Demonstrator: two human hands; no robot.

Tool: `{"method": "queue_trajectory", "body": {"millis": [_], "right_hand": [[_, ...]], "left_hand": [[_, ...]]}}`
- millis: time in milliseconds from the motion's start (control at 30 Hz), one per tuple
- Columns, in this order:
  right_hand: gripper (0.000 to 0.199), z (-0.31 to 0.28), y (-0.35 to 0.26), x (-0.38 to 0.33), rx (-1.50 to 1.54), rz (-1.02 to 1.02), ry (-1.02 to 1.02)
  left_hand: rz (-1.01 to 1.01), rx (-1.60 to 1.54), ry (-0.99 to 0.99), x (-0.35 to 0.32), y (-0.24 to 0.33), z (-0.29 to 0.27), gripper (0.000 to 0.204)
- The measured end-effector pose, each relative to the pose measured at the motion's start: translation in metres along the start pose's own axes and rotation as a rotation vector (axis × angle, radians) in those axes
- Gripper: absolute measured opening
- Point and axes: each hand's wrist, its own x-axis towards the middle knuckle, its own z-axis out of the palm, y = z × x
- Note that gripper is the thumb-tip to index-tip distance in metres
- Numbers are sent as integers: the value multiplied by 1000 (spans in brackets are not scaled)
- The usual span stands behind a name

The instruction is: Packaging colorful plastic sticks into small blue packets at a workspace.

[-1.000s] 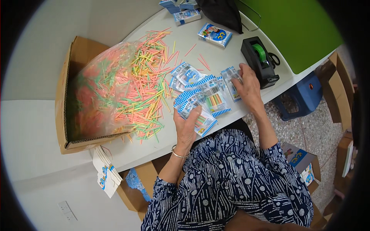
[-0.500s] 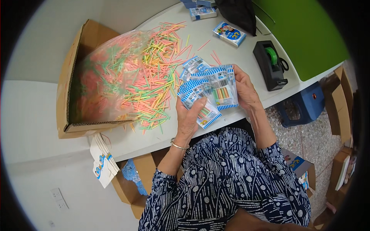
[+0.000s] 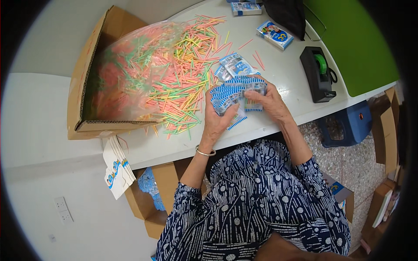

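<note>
Several small clear packets point(image 3: 227, 96) with blue striped ends are fanned out between my two hands above the table's front edge. My left hand point(image 3: 217, 121) grips the left side of the fan, its thumb lying across the front packets. On the other side my right hand point(image 3: 273, 102) pinches more packets point(image 3: 257, 89) of the same kind, thumb on top. The two groups overlap in the middle. Just beyond them, a few more packets point(image 3: 236, 66) lie on the table beside a spread pile of pink, green and yellow candy-like sticks point(image 3: 185, 93).
A cardboard box point(image 3: 89, 78) with a plastic bag of sticks point(image 3: 135, 71) lies at the left. Farther right are a printed carton point(image 3: 275, 34), a black tape dispenser point(image 3: 317, 74) and scissors point(image 3: 333, 75). Flat cartons point(image 3: 116, 167) hang at the front left edge. A blue stool point(image 3: 348, 124) stands right.
The packets in my hands have been brought closer together and now overlap as a tighter fan. My right thumb now lies over the packets' front. The whole view has shifted slightly.
</note>
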Motion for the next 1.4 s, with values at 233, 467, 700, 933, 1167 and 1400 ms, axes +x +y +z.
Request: {"method": "queue_trajectory", "body": {"millis": [233,467,700,933,1167,1400], "right_hand": [[37,4,1,-1,-14,-52,62],[54,0,3,-1,58,-14,70],[50,-1,3,-2,60,3,119],[42,0,1,0,65,-5,163],[31,-8,11,4,144,-33,190],[68,-2,23,6,135,-30,47]], "left_hand": [[12,7,67,-7,-3,-2,66],[0,-79,165,-12,-2,-6,65],[-25,-112,208,-13,-1,-12,50],[-57,-262,241,-16,6,-26,41],[-3,-391,344,-21,35,-33,46],[-60,-91,84,-8,18,4,56]]}}
